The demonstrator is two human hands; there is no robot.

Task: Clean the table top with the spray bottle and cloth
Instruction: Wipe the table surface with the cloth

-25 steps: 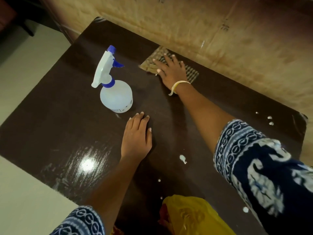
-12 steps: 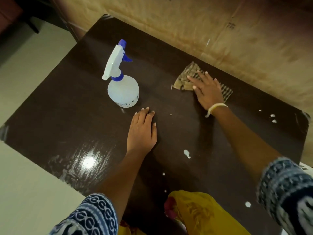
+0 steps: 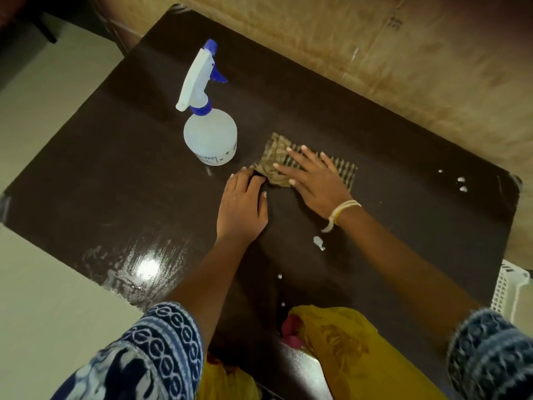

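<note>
Dark brown glossy table top [image 3: 121,180]. I see my right hand [image 3: 315,180] spread flat, fingers open, pressing down on the tan striped cloth [image 3: 277,157] mid-table. My left hand [image 3: 242,206] lies palm down just beside it, fingers loose, tips touching the cloth's crumpled near-left edge, gripping nothing. White translucent spray bottle with blue trigger and collar [image 3: 209,134] stands upright just left of the cloth, untouched. White droplets [image 3: 318,243] dot the surface near my right wrist; more at the far right edge.
</note>
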